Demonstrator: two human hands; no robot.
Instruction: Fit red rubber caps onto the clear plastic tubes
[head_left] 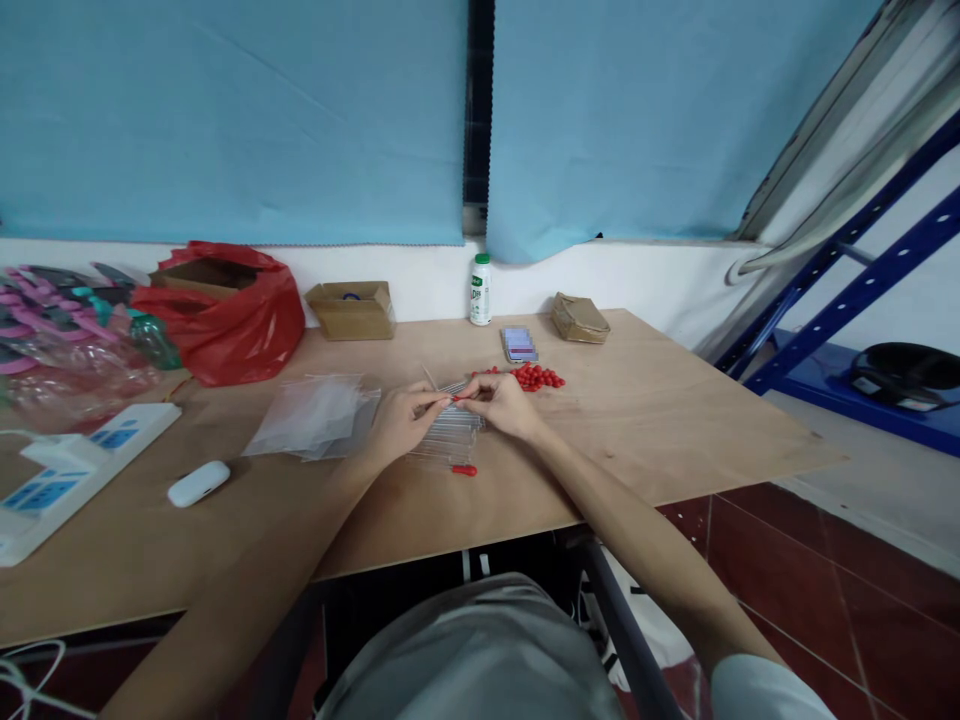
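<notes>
My left hand (pixel 401 422) and my right hand (pixel 504 402) meet at the fingertips above the table, both closed in a pinch. A thin clear tube (pixel 428 376) sticks up from my left fingers. A small red rubber bulb (pixel 455 398) shows between the fingertips, on my right hand's side; how far it sits on the tube is hidden. Below lie several clear thin tubes (pixel 452 442) side by side. One red dropper bulb (pixel 464 470) lies at their near end. Behind my right hand is a pile of red rubber bulbs (pixel 537 377).
Clear plastic bags (pixel 300 420) lie left of the tubes. Farther left are a white earbud case (pixel 199 484), a power strip (pixel 97 465) and a red bag (pixel 259 330). A phone (pixel 520 344), a bottle (pixel 481 292) and cardboard boxes (pixel 350 312) stand behind.
</notes>
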